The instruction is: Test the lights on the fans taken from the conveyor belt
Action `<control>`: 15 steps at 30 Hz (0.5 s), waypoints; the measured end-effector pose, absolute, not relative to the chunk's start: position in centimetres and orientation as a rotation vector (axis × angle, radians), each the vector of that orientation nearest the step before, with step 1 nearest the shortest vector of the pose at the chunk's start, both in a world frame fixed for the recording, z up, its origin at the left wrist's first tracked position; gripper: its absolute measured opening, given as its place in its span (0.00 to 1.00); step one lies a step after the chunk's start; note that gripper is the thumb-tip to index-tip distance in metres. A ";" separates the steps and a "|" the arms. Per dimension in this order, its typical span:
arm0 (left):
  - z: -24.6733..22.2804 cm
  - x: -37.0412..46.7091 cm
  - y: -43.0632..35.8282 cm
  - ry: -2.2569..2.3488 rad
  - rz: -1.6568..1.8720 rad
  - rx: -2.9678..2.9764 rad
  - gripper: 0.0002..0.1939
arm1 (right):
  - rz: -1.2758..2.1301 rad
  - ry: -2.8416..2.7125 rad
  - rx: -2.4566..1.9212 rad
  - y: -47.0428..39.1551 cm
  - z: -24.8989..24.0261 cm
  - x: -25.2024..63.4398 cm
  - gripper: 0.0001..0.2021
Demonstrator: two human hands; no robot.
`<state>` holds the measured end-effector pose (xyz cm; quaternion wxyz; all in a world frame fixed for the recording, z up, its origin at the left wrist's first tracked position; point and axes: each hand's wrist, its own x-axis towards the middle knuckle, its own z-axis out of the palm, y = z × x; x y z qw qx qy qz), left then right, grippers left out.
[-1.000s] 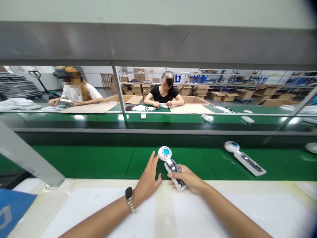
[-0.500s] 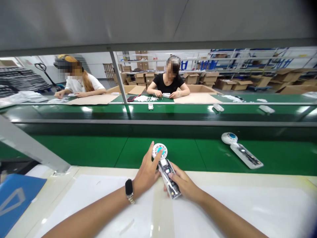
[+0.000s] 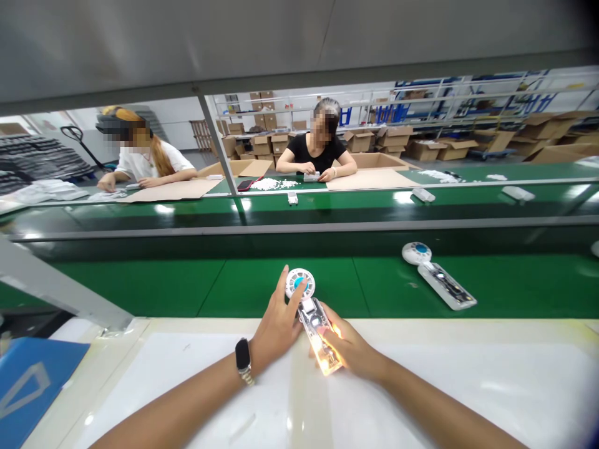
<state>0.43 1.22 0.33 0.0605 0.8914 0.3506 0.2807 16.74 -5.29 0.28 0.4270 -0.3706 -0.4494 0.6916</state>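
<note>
A small handheld fan is between my two hands, tilted above the near edge of the belt. It has a round white head with a blue hub, and a see-through handle that shows circuitry. The handle glows orange at its lower end. My left hand, with a watch on the wrist, holds the head, one finger lying on its front. Wrapped round the handle is my right hand, its thumb pressed on the front. A second handheld fan lies on the green belt to the right.
The green belt runs across in front of the white worktop. A blue folder lies at left beside a metal post. Two people sit across the line with small white parts. A shelf hangs overhead.
The fan's handle has lit up orange. On the near belt, the second fan has shifted left; white parts on the far belt have shifted right. My hands keep nearly the same pose.
</note>
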 end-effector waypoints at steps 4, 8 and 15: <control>0.3 0.4 1.2 1.054 0.850 2.689 0.37 | 1.711 -1.159 -0.908 -5.3 0.3 16.9 0.29; 0.2 0.3 1.3 1.029 0.863 2.707 0.37 | 1.690 -1.179 -0.961 -5.3 -0.1 16.8 0.29; 0.0 0.4 1.4 1.045 0.867 2.732 0.39 | 1.720 -1.234 -0.923 -5.1 -0.3 17.2 0.32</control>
